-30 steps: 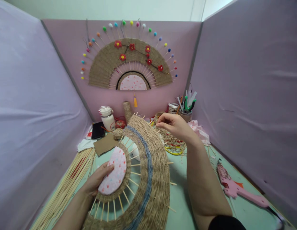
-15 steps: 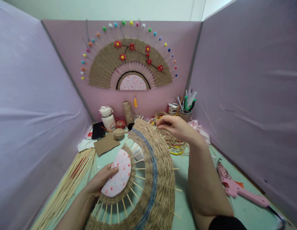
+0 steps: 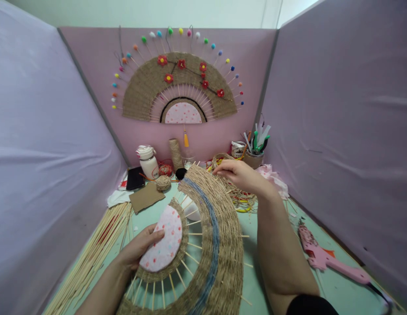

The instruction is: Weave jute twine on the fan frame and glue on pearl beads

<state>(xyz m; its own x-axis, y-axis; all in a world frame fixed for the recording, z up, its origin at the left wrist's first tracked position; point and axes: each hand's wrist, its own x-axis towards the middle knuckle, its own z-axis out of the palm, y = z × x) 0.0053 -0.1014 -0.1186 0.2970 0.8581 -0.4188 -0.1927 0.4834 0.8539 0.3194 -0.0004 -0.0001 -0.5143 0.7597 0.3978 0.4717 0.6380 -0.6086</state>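
A woven twine fan (image 3: 227, 227) with a blue band and thin wooden sticks is tilted in front of me. My left hand (image 3: 147, 245) grips its half-round inner part, covered in pink spotted cloth (image 3: 168, 243), with the thumb on top and the other fingers behind. At the fan's upper outer edge, my right hand (image 3: 238, 173) has its fingers bent and pinched together beside the stick ends. Whatever lies between those fingertips is too small to make out. Bare stick tips poke out past the woven rim on the right.
Thin sticks (image 3: 95, 249) lie at left near cardboard (image 3: 147, 197) and a phone (image 3: 135, 178). A white bottle (image 3: 148, 162), twine cone (image 3: 175, 154) and tangled cords (image 3: 242, 197) stand or lie behind. At right rests a pink glue gun (image 3: 328, 260). A decorated fan (image 3: 140, 89) hangs on the back panel.
The fan has swung slightly right and down at its upper end. My right hand has shifted a little left along the rim, fingers bending more downward. My left hand keeps its grip.
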